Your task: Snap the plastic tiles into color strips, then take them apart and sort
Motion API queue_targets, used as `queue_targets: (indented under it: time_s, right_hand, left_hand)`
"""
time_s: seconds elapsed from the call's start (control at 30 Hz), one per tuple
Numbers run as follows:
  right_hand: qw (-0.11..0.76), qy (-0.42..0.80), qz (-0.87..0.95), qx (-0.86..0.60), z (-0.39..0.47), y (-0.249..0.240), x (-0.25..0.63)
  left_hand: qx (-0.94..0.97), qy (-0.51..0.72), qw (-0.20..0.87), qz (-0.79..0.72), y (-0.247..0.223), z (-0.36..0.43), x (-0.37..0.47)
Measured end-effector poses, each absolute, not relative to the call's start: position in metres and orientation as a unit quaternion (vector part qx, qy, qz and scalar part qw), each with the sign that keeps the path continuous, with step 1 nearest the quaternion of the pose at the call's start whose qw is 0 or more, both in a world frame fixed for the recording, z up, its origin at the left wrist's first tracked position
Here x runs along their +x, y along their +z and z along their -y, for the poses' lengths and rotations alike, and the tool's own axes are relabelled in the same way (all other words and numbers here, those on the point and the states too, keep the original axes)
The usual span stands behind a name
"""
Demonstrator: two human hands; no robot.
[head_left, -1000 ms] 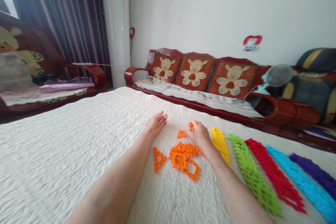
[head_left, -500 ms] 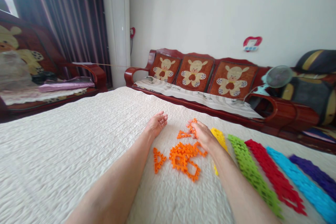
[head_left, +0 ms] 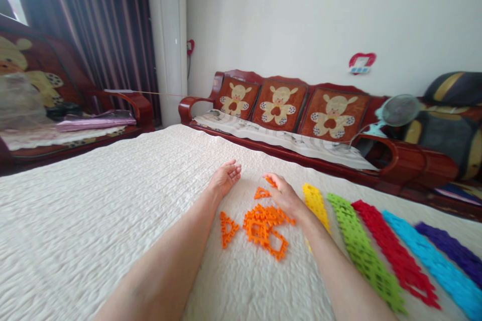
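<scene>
My left hand (head_left: 227, 177) rests on the quilted bedspread, palm turned inward, its fingers loosely curled but apart, holding nothing. Across from it, my right hand (head_left: 283, 193) has its fingertips around an orange toothed plastic building piece (head_left: 270, 181), mostly covered by the fingers. Just below lies a small orange triangle piece (head_left: 261, 193), partly beside the right thumb. Nearer to me is a loose pile of orange building pieces (head_left: 259, 225), some with open frames. A larger orange triangle (head_left: 227, 229) sits left of the pile.
Right of my right arm lie strips of joined pieces: yellow (head_left: 315, 203), green (head_left: 361, 246), red (head_left: 395, 251), blue (head_left: 429, 258) and purple (head_left: 450, 246). They rest on the white bedspread (head_left: 113, 210). A wooden sofa (head_left: 199, 104) with bear cushions and a small fan (head_left: 401, 110) stand beyond.
My right hand has shifted slightly left and turned palm down; the orange piece in it has tipped from upright to lower and flatter. My left hand has barely moved.
</scene>
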State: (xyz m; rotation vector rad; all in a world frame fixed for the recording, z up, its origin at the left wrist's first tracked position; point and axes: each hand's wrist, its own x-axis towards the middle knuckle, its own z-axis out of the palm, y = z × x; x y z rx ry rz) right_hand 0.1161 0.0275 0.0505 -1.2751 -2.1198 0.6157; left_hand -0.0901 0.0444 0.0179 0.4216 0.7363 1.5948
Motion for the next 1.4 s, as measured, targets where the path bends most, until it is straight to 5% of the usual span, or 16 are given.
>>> queue_targets:
  time_s: [0.2,1.1,1.4]
  right_hand:
    - [0.246,0.120,0.872,-0.405,-0.036,0.034,0.111]
    - [0.174,0.112,0.900,-0.383,-0.037,0.032,0.110]
    - [0.040,0.060,0.908,-0.413,-0.045,0.050,0.097]
  left_hand:
    - [0.186,0.693,0.618,-0.322,0.017,-0.045,-0.090]
    - [0.194,0.690,0.617,-0.325,0.017,-0.044,-0.089]
    - [0.197,0.689,0.612,-0.335,0.019,-0.042,-0.088]
